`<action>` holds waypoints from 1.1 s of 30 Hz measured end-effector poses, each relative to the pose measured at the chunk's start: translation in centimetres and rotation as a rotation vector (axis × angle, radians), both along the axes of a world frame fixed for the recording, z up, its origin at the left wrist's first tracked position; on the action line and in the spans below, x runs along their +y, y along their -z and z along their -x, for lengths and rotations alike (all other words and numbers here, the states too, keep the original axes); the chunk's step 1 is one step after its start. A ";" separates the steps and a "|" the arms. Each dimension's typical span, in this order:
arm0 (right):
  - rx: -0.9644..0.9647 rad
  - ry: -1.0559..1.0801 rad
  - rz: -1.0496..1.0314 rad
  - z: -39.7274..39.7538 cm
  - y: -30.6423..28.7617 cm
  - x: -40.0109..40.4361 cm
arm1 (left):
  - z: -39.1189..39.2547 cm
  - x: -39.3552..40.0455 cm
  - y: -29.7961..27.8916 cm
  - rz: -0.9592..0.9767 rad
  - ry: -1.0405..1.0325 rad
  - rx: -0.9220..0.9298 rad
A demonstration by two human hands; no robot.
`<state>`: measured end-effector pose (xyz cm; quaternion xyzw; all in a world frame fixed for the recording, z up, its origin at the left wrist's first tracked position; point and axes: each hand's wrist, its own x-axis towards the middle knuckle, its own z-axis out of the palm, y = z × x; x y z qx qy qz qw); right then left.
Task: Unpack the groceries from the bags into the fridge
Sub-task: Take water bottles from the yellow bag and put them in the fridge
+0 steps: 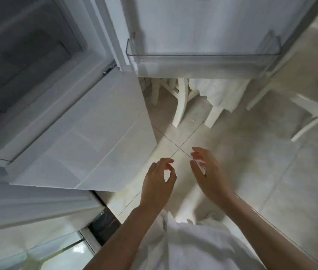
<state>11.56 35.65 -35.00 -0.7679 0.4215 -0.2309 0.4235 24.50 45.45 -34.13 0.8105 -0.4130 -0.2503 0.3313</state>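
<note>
A: Start at the left. What is open there?

B: The fridge (pixel 27 61) compartment gapes, dim inside; I cannot make out any food in it. Below it a white drawer front or lower door (pixel 88 137) stands out over the floor, I judge so that things can go in from above.

A: And the door?

B: The fridge door (pixel 203 22) is swung wide at the top middle, its clear door shelf (pixel 203 55) facing the person. It looks bare, though the blur leaves me unsure. Swung that far, it leaves the way in free.

A: Now the hands.

B: The left hand (pixel 158 184) hangs over the tiled floor (pixel 271 172), fingers loosely curled, thumb and forefinger nearly meeting, yet nothing is between them. Just beside it the right hand (pixel 208 172) is spread and relaxed, palm turned inward, also holding nothing. Both sit out in front of the person's white shirt (pixel 193 246), apart from each other and clear of the fridge.

A: Where are the groceries and bags?

B: Neither shows. Past the door stand white chair legs (pixel 181 102) with white cloth (pixel 218 90) draped near them, but I cannot call that a bag.

A: So which step is this?

B: My guess is a gap between items: empty hands, fridge ready, and the next thing to fetch lies out of view.
</note>
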 end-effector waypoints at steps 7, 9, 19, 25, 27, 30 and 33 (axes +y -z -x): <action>0.101 0.170 -0.049 15.2 0.9 -2.6 | 11.9 -6.8 2.8 -0.074 0.201 0.048; 0.122 0.239 -0.070 18.9 1.2 -4.0 | 15.6 -9.4 3.3 -0.080 0.249 0.057; 0.163 0.426 -0.100 29.4 1.8 -13.3 | 25.6 -20.5 2.8 -0.071 0.339 0.059; 0.163 0.449 -0.141 30.4 2.3 -21.6 | 25.2 -27.5 3.3 -0.118 0.329 0.048; 0.155 0.431 -0.153 30.0 2.2 -25.3 | 24.4 -30.0 3.7 -0.175 0.328 0.067; 0.138 0.404 -0.140 29.2 1.6 -31.2 | 23.0 -34.0 4.2 -0.242 0.303 0.083; 0.139 0.367 -0.114 28.3 0.9 -36.8 | 21.9 -38.5 4.2 -0.265 0.268 0.082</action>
